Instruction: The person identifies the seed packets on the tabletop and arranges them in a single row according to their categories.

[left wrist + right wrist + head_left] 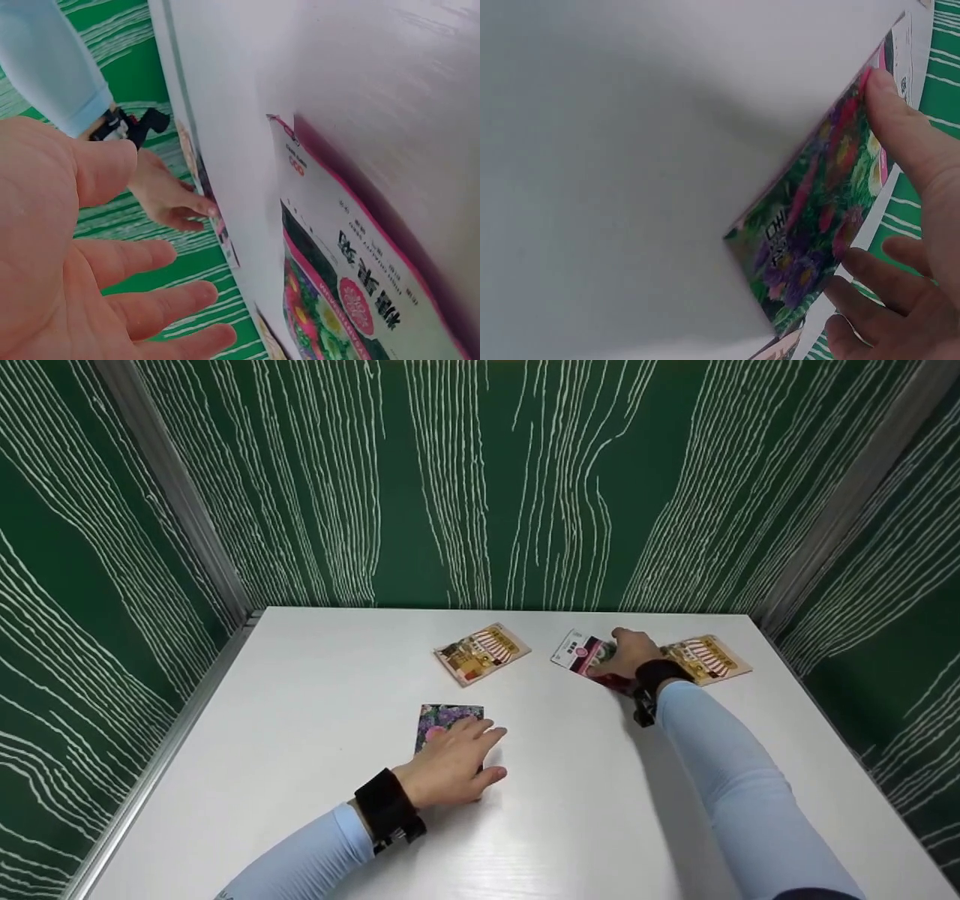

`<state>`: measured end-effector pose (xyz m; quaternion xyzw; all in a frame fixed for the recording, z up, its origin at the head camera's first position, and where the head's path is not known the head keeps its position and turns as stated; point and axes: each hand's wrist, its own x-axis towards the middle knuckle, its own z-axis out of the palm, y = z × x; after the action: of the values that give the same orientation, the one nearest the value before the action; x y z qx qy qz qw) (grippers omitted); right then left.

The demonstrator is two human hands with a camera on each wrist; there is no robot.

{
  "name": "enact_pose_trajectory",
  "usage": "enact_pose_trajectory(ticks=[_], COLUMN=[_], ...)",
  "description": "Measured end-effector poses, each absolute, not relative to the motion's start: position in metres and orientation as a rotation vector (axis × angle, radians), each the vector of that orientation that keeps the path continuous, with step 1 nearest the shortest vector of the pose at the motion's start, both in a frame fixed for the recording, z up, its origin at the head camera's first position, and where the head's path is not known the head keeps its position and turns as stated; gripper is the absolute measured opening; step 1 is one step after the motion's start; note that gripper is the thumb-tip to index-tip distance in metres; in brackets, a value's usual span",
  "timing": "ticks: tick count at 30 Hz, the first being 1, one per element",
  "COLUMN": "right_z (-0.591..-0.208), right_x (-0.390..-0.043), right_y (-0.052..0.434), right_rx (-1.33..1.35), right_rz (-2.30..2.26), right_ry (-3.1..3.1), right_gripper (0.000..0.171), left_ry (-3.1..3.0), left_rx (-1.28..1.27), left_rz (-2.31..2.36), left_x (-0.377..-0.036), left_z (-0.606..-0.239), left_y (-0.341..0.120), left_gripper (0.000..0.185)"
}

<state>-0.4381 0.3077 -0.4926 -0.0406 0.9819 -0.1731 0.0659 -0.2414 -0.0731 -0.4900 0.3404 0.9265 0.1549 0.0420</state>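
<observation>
My left hand [454, 765] reaches over a flower seed packet [441, 720] with fingers spread and covers its near part in the head view. In the left wrist view the white, pink-edged end of that packet [352, 277] stands beside the hand's palm, outside the fingers. Farther back at the right, my right hand [632, 654] holds a second flower seed packet [576, 651], white at one end with a dark, pink-striped band. The right wrist view shows the thumb on one long edge of this packet [810, 210] and the fingers at the opposite edge.
Near the back of the white table [322, 690] lies a yellow packet with a striped awning print [484, 652]. Another such yellow packet [712, 660] lies at the right, partly behind the right wrist. Green walls with white lines [420, 480] enclose the table's back and sides.
</observation>
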Motion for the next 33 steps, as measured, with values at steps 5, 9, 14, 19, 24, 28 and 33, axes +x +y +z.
enact_pose_trajectory(ticks=[5, 9, 14, 19, 24, 28, 33], right_z=[-0.495, -0.5, -0.505, -0.501, -0.501, -0.505, -0.502], right_x=[-0.439, -0.443, -0.446, -0.443, -0.438, -0.435, -0.431], right_y=[0.309, 0.31, 0.309, 0.308, 0.312, 0.317, 0.32], right_rx=[-0.133, -0.151, -0.155, -0.183, -0.258, -0.321, -0.346], right_rz=[-0.519, -0.505, -0.509, -0.516, -0.516, -0.597, -0.77], right_ry=[3.001, 3.054, 3.115, 3.133, 3.152, 3.162, 3.125], right_gripper=[0.104, 0.098, 0.091, 0.096, 0.073, 0.056, 0.047], left_ry=[2.874, 2.89, 2.877, 2.869, 2.886, 2.906, 2.884], left_rx=[1.046, 1.051, 1.045, 1.034, 1.05, 1.044, 1.024], left_rz=[0.43, 0.429, 0.458, 0.496, 0.536, 0.574, 0.675], left_x=[-0.239, -0.24, -0.241, -0.243, -0.246, -0.247, -0.249], left_z=[-0.492, -0.493, -0.492, -0.488, -0.487, -0.487, -0.486], left_y=[-0.073, -0.073, -0.072, -0.066, -0.061, -0.06, -0.063], left_gripper=[0.058, 0.057, 0.058, 0.06, 0.058, 0.056, 0.055])
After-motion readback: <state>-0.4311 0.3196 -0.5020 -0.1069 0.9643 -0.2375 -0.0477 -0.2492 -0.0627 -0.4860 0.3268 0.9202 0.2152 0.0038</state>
